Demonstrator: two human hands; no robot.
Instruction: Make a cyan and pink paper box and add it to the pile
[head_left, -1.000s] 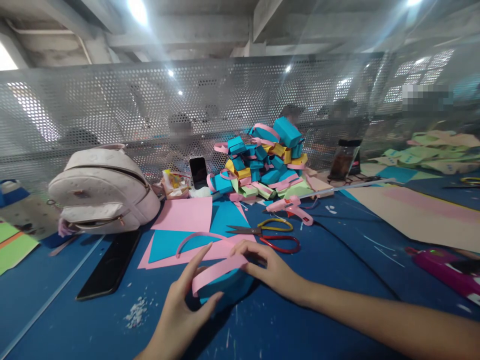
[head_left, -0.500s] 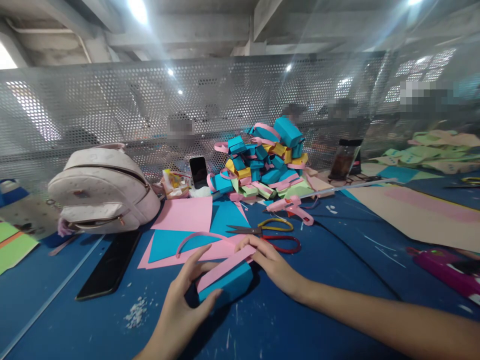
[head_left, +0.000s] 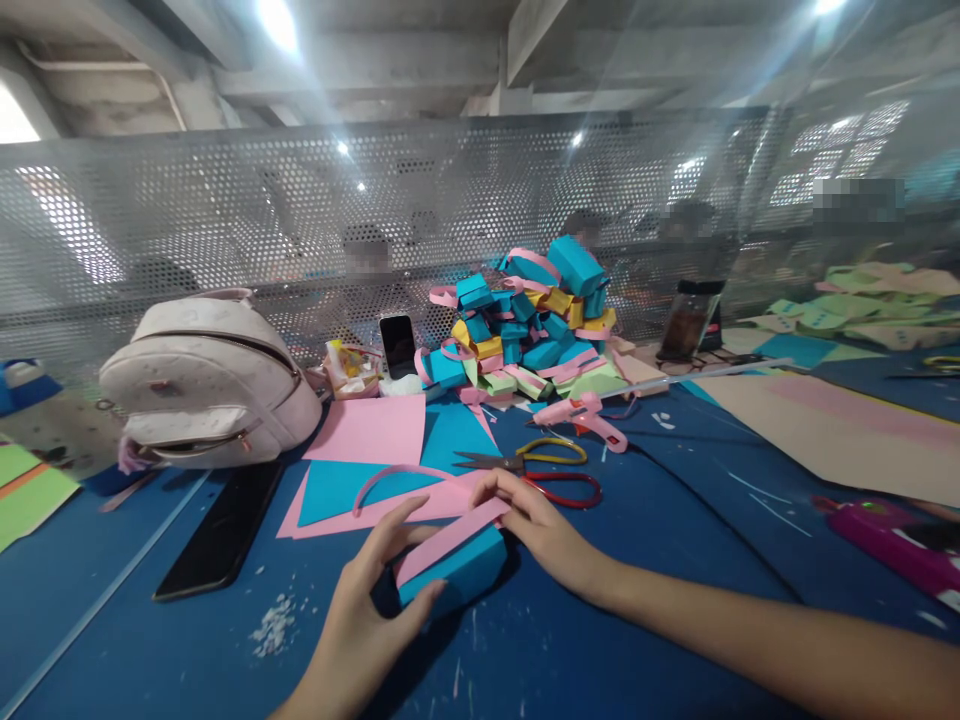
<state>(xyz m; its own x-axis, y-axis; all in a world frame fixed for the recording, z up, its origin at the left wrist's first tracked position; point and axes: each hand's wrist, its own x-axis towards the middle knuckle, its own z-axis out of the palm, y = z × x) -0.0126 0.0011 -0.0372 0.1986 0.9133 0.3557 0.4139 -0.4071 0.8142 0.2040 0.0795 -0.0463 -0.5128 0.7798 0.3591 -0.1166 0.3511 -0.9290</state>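
Observation:
A small blue paper box (head_left: pixel 469 572) with a pink paper strip (head_left: pixel 450 542) along its top edge rests on the blue table in front of me. My left hand (head_left: pixel 375 590) grips the box's left end, thumb on the near side and fingers behind. At the far right end, my right hand (head_left: pixel 536 525) pinches the strip against the box; its fingertips are partly hidden. Behind the hands lie a loose curved pink strip (head_left: pixel 390 472) and stacked pink and blue paper sheets (head_left: pixel 341 492). Scissors (head_left: pixel 525 465) with yellow and red handles lie just beyond my right hand.
A pink glue gun (head_left: pixel 589 415) trails its cord rightward. Behind it rises a heap of coloured paper boxes (head_left: pixel 525 325). To the left are a white backpack (head_left: pixel 210 380) and a black phone (head_left: pixel 221 530); white scraps (head_left: pixel 274 625) lie nearer. A magenta tool (head_left: pixel 892 545) sits far right.

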